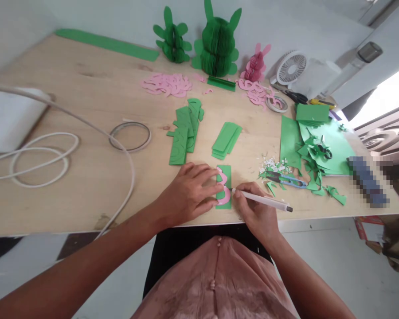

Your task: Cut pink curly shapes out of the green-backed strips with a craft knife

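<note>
A small green paper strip lies near the table's front edge with a pink curved paper template on top of it. My left hand presses the template and strip flat with its fingers spread. My right hand grips a white pen, whose tip touches the right edge of the pink template.
Stacks of green strips and cut green pieces lie behind. Blue snips and green scraps sit to the right. Pink cutouts, paper cacti, a pink paper rabbit, tape rolls, a fan and a white cable are also there.
</note>
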Demonstrator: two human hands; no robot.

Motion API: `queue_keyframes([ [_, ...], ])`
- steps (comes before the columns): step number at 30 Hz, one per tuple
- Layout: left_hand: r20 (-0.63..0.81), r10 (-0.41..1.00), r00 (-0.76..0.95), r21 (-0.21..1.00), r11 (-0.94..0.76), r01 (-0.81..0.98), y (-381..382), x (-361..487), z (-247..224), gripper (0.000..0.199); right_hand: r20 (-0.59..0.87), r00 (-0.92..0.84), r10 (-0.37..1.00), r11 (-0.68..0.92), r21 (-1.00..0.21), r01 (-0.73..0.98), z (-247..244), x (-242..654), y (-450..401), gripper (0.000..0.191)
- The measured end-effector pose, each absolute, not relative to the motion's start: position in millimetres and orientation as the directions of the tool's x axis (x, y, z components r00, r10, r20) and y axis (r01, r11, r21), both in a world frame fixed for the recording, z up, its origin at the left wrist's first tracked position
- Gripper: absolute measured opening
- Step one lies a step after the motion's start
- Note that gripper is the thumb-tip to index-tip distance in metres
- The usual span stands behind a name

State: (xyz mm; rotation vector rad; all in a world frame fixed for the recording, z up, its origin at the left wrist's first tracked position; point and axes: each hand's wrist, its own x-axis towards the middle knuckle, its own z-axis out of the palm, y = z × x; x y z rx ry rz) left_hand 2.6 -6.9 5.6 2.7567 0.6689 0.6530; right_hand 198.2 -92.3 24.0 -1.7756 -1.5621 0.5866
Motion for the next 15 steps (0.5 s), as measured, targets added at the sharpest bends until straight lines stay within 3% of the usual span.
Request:
queue_keyframes([
  [15, 0.351, 0.482, 0.802, 0.318, -0.868, 0.382, -7.1, 2.4, 4.9, 0.028, 0.132, 0.165, 0.977, -0.022, -0.713, 0.701, 24.8, 197.8, -96.2, 0.012],
])
